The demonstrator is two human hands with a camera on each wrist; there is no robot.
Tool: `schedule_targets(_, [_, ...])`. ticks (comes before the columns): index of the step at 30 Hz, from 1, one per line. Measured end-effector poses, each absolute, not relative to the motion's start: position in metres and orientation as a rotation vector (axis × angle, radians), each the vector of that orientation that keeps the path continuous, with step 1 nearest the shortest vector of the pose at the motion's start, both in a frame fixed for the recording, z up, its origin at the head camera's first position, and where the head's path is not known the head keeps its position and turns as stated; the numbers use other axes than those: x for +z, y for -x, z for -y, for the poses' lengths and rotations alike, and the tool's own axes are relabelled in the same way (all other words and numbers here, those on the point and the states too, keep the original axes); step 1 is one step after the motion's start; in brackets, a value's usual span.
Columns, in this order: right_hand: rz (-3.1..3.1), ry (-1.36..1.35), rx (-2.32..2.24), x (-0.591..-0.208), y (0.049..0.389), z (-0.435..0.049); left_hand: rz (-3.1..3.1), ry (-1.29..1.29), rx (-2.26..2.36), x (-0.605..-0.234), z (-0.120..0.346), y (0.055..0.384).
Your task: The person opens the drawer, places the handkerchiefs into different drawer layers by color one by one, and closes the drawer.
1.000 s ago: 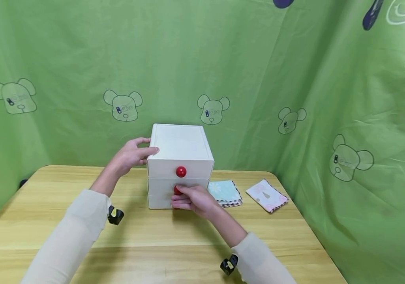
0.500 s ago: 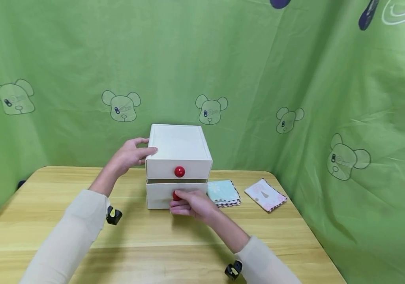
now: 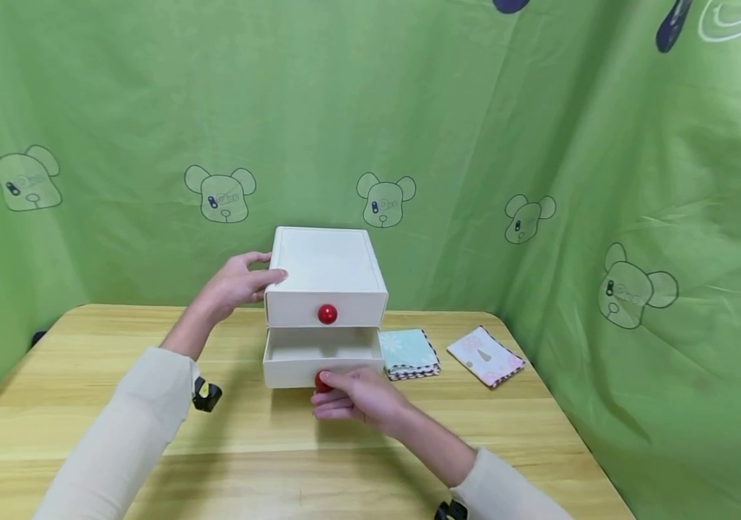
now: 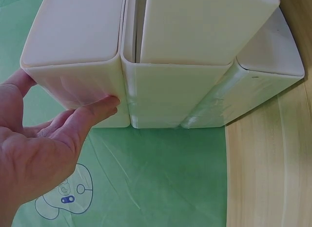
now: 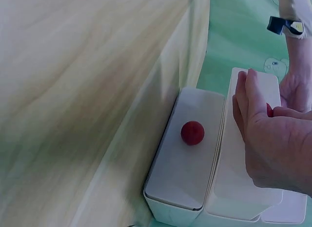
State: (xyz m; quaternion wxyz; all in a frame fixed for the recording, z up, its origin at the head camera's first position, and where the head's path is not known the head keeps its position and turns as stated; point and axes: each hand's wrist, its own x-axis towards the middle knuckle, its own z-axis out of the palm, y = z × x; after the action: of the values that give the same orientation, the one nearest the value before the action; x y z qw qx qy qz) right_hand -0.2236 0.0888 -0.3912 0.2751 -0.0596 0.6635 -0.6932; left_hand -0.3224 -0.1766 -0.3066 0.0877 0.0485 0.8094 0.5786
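A white drawer cabinet (image 3: 326,258) with three stacked drawers stands on the table. Its middle drawer (image 3: 287,373) is partly pulled out, and the inside that shows looks bare. My right hand (image 3: 370,399) pinches that drawer's red knob (image 3: 321,383) between thumb and fingers. At the cabinet's upper left edge, my left hand (image 3: 237,280) lays its thumb on the top and its fairly straight fingers along the side; the left wrist view shows the fingers (image 4: 100,110) against the side wall. The bottom drawer (image 5: 183,173), closed, appears in the right wrist view.
To the right of the cabinet lies a folded light-blue cloth (image 3: 406,350) with a checked edge. Farther right is a folded pink-and-white cloth (image 3: 484,356). Green curtains (image 3: 318,108) with bear outlines hang behind and beside the wooden table (image 3: 266,455).
The middle drawer has slid out from closed toward the front, with my right hand drawing back and down on its knob. My left hand stays on the cabinet's upper left edge.
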Motion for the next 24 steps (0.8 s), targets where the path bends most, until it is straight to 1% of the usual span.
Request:
schedule_targets(12, [-1.810,0.146,-1.811,-0.388,0.195,-0.094,-2.414,-0.131,1.723,-0.306,0.176,0.322])
schedule_targets(24, [-1.812,0.147,-1.785,-0.396,0.171,-0.100,-2.401,-0.137,1.734,-0.306,0.177,0.323])
